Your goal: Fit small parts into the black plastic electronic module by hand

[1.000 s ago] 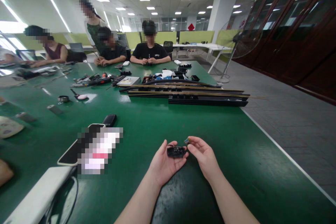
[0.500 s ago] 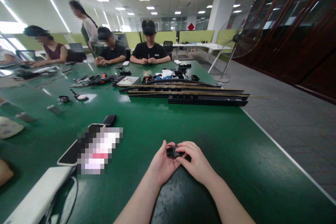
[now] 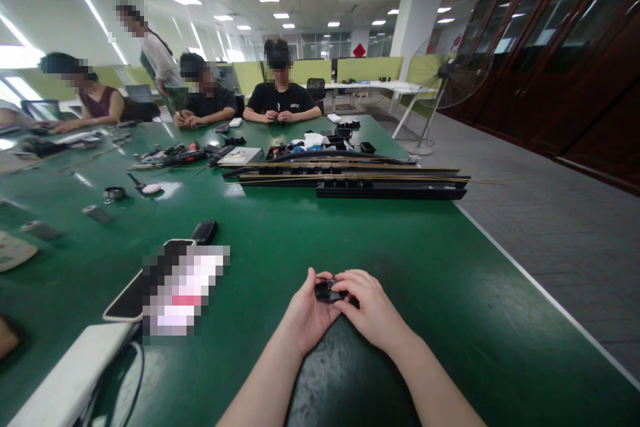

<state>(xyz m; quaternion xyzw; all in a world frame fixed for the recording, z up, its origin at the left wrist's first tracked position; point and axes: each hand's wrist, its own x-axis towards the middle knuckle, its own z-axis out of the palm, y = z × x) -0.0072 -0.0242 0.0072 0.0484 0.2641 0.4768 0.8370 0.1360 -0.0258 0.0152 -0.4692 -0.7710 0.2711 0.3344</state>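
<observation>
Between my hands, above the near part of the green table, is a small black plastic part (image 3: 325,291) with a hollow, open-looking top. It rests in my left hand (image 3: 309,312), whose fingers curl under and behind it while the thumb stands up at its left end. My right hand (image 3: 367,307) pinches the part's right end with thumb and fingertips. Those fingers cover that end, so its full shape and exact kind do not show.
Long black rails (image 3: 390,192) with thin brass-coloured rods lie across the table (image 3: 390,240). To my left are a phone (image 3: 133,293), a white box-shaped object (image 3: 70,373) with cables and a small black case (image 3: 205,232). Tools and co-workers (image 3: 283,97) are farther back.
My view has turned slightly, so the surroundings sit a little further left. Both hands keep hold of the black part, with only a tiny shift of the right fingers.
</observation>
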